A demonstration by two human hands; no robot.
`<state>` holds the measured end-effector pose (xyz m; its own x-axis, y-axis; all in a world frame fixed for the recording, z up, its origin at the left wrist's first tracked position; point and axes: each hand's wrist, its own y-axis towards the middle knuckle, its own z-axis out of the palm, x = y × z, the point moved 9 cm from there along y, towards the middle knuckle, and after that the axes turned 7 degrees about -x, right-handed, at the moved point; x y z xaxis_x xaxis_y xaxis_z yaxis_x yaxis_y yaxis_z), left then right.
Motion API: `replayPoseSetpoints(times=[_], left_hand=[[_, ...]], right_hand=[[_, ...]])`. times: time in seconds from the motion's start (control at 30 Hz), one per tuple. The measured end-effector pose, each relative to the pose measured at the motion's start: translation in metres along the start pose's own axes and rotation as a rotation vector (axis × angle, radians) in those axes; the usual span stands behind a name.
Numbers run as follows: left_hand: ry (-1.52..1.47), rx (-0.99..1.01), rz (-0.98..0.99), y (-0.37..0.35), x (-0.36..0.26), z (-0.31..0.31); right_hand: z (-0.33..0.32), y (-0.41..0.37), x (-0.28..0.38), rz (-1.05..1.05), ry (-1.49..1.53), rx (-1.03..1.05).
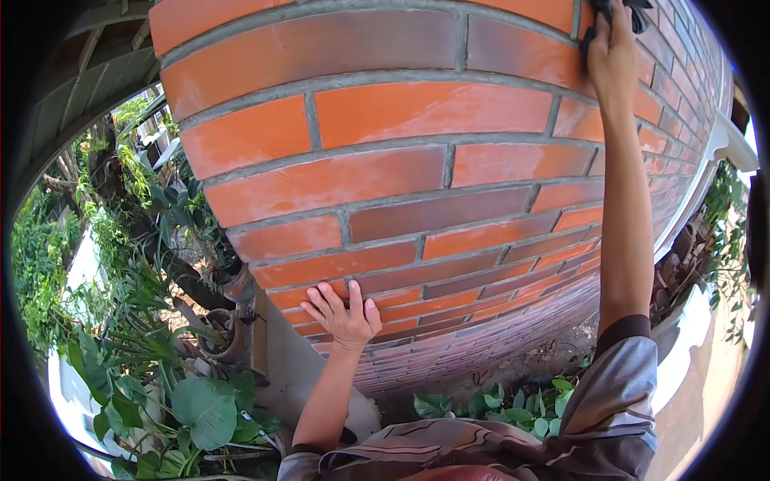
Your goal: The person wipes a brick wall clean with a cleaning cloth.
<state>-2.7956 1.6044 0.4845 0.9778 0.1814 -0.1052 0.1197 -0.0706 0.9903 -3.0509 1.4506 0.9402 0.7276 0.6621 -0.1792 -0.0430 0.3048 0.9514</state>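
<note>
An orange and brown brick wall (433, 108) with grey mortar joints rises in front of me, and pale hazy smears mark several bricks. My left hand (345, 314) lies flat against the lower left of the wall, fingers spread, holding nothing. Stretched up to the top right, my right hand (613, 56) grips a black cloth (638, 14) pressed to the bricks. Part of the cloth is hidden behind the fingers and cut off by the frame's upper edge.
Leafy plants (204, 413) and clay pots (228, 341) stand at the lower left. Low green leaves (513, 409) grow at the wall's foot. A white pipe (731, 144) runs along the right side. A slatted roof (80, 80) shows at the upper left.
</note>
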Motion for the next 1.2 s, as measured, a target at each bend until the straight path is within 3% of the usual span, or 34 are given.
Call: replayPoseSetpoints(times=[0.07, 0.1, 0.13, 0.2, 0.27, 0.4, 0.43, 0.5, 0.53, 0.57, 0.6, 0.67, 0.7, 0.8, 0.87, 0.97, 1.07, 1.1, 1.2], left_hand=[[0.026, 0.008, 0.018, 0.003, -0.001, -0.001], [0.025, 0.016, 0.025, 0.003, -0.001, -0.002], [0.017, 0.023, 0.024, 0.004, -0.002, -0.002], [0.006, 0.033, 0.031, 0.005, 0.0, -0.003], [-0.017, 0.041, 0.036, 0.003, 0.0, -0.001], [-0.02, 0.06, 0.031, 0.001, 0.001, -0.001], [-0.027, 0.053, 0.03, 0.004, -0.001, 0.0], [-0.034, 0.05, 0.03, 0.005, -0.003, -0.002], [-0.038, 0.049, 0.022, 0.006, -0.004, -0.001], [-0.042, 0.051, 0.016, 0.005, -0.005, -0.002], [-0.044, 0.054, 0.013, 0.006, -0.005, -0.001], [-0.041, 0.063, 0.028, 0.007, -0.005, 0.001], [-0.037, 0.073, 0.032, 0.005, -0.004, -0.001], [-0.066, 0.177, -0.043, -0.001, 0.006, -0.001], [-0.111, 0.164, -0.023, 0.004, 0.014, -0.01], [-0.116, 0.041, -0.028, 0.029, 0.036, -0.041], [-0.346, -0.044, -0.384, 0.046, 0.084, -0.051], [-0.455, 0.042, -0.589, 0.037, 0.095, -0.036], [-0.535, -0.066, -0.52, 0.03, 0.098, -0.027]], right_hand=[[-0.012, -0.073, 0.113, -0.245, 0.172, 0.11], [-0.02, -0.116, 0.162, -0.284, 0.324, 0.312], [-0.031, -0.171, 0.196, -0.437, 0.366, 0.472], [-0.049, -0.253, 0.209, -0.552, 0.525, 0.549], [-0.054, -0.236, 0.172, -0.451, 0.374, 0.502], [-0.054, -0.164, 0.021, 0.086, -0.1, 0.144], [-0.053, -0.151, -0.025, 0.323, -0.09, 0.13], [-0.049, -0.138, -0.049, 0.527, -0.012, 0.069], [-0.043, -0.134, -0.038, 0.487, 0.056, 0.012], [-0.038, -0.123, 0.016, 0.259, 0.013, -0.039], [-0.029, -0.12, 0.062, 0.239, 0.082, 0.089], [-0.013, -0.139, 0.17, -0.025, 0.173, 0.112], [-0.014, -0.157, 0.223, -0.141, 0.298, 0.24], [-0.025, -0.24, 0.308, -0.38, 0.505, 0.45], [-0.041, -0.259, 0.295, -0.387, 0.468, 0.447], [-0.052, -0.279, 0.216, -0.077, 0.308, 0.575], [-0.075, -0.279, 0.093, 0.269, 0.018, 0.384], [-0.081, -0.277, 0.061, 0.365, -0.015, 0.271], [-0.078, -0.253, 0.023, 0.655, 0.099, 0.096]])
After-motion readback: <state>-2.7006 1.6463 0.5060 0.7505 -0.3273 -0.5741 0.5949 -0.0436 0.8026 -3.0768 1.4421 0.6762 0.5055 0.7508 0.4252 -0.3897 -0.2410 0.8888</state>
